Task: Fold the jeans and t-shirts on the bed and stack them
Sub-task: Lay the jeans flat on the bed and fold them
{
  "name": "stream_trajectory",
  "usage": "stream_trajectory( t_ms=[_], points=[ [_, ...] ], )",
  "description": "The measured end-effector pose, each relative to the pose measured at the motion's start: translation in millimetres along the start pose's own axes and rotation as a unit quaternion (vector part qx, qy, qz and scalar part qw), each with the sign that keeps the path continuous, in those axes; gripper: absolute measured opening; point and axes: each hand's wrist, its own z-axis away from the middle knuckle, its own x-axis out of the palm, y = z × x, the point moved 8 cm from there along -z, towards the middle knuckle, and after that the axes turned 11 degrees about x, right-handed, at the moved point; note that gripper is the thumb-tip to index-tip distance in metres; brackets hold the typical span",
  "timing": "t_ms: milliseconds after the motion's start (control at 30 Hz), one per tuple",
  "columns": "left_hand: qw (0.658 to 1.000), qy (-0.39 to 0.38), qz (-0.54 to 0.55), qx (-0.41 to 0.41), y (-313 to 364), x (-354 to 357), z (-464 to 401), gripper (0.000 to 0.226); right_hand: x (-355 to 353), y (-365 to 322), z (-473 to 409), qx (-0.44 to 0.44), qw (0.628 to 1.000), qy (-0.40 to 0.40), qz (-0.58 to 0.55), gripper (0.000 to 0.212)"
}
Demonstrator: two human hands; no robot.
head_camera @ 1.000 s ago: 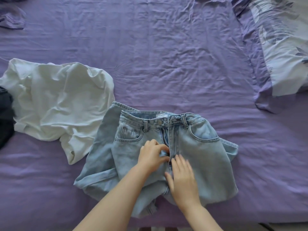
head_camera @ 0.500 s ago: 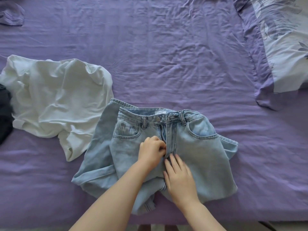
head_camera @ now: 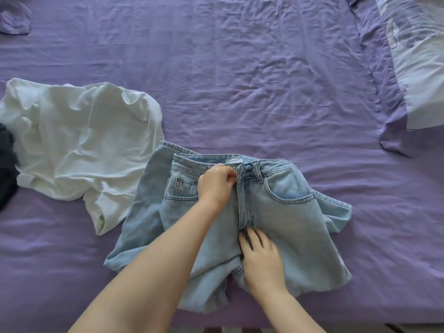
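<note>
At the bed's (head_camera: 264,80) near edge, the left hand (head_camera: 216,185) is pinching the jeans' (head_camera: 288,212) waistband while the right hand (head_camera: 260,258) is pressing flat-fingered below the fly.

Jeans (head_camera: 288,212) lie low and centre in the frame on the bed (head_camera: 240,80), the t-shirt (head_camera: 79,145) just left of them, a dark garment (head_camera: 6,164) at the left edge, a pillow (head_camera: 413,68) upper right, both hands on the jeans
</note>
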Motion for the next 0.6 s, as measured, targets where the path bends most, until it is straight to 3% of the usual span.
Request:
stream_trajectory(
  t_ms=[167, 333, 467, 600],
  points=[
    [0.998, 0.01, -0.056, 0.004, -4.9, -2.6, -1.3, 0.015, -1.8, 1.3, -1.9, -0.004, 1.0, -0.009, 0.006, 0.066],
    [0.988, -0.048, -0.125, 0.072, 1.4, -3.8, -13.3, 0.014, -22.8, -0.2, -13.8, 0.016, 0.998, 0.058, -0.007, 0.013],
    [0.985, -0.101, -0.116, 0.078, 0.4, 0.4, -21.2, 0.02, -36.3, 0.0, -38.1, 0.02, 0.998, 0.047, -0.021, 0.015],
    [0.986, -0.108, -0.113, 0.059, -7.0, -2.4, -28.6, 0.054, -69.5, -9.1, -69.2, -0.044, 0.992, 0.09, -0.08, 0.012]
  ],
)
